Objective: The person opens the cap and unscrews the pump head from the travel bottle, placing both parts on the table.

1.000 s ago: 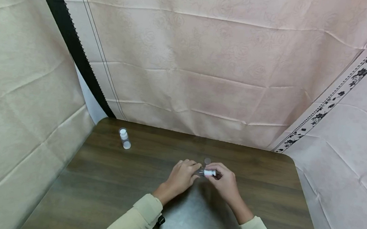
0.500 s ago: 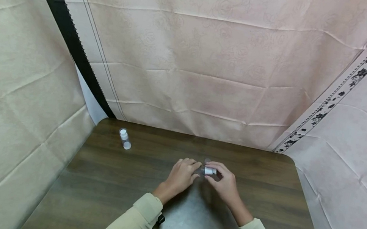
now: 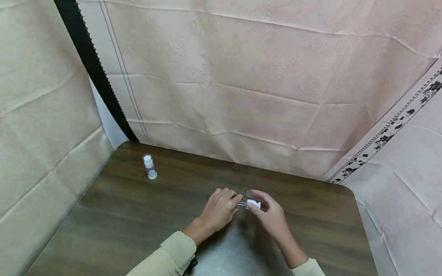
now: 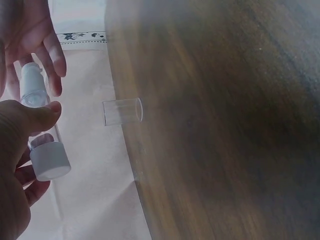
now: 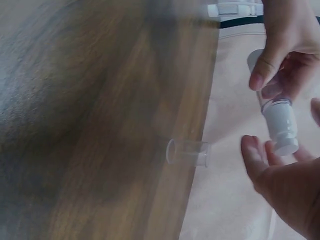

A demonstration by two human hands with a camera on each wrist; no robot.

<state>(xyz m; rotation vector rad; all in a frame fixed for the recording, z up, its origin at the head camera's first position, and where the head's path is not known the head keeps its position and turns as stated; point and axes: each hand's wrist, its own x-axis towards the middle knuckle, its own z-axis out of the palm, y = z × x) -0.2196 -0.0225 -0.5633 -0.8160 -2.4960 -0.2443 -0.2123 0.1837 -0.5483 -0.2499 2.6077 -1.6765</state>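
A small clear bottle with a white pump top point(image 5: 280, 119) and a white base point(image 4: 50, 162) is held above the table, lying nearly sideways in the head view. My left hand point(image 3: 218, 211) pinches its clear body between thumb and fingers. Around the pump end, my right hand point(image 3: 271, 215) has its thumb and fingers spread apart; in the right wrist view no firm grip on the pump shows. A clear cylindrical cap point(image 4: 122, 111) stands on the table just beyond the hands.
Another small bottle point(image 3: 149, 167) with a white top stands at the table's far left. The brown wooden table point(image 3: 144, 225) ends at a back edge before a pale cloth hanging point(image 3: 227, 88). More cloth hangs at both sides.
The bottle and both hands have shifted very slightly away from the person. My right thumb and fingers have shifted around the pump end. The other bottle stays put.
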